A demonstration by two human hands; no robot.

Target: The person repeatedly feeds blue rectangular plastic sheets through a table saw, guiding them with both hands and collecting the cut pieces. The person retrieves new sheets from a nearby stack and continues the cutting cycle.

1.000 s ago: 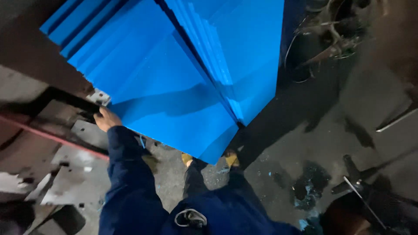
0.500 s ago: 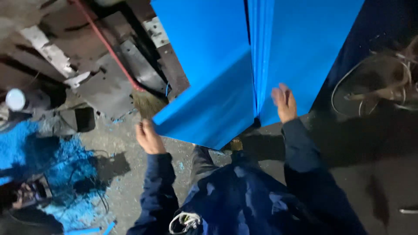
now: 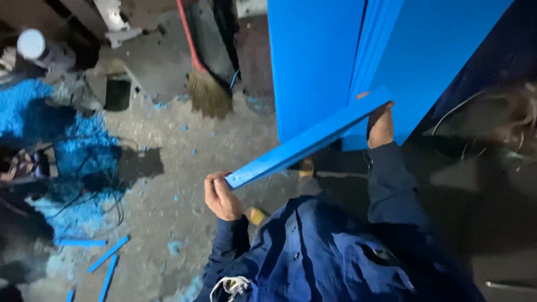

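Head view: left hand (image 3: 221, 196) and right hand (image 3: 381, 126) grip blue board (image 3: 307, 142) (opposite ends).

No package, label, sign or screen shows anywhere in this view — the blue pieces, the floor and the clutter round them carry no visible tag or marking, and nothing among them reads as a wrapped or boxed item. Dark corners at the left and right edges are too dim to tell apart — none can be made out there.
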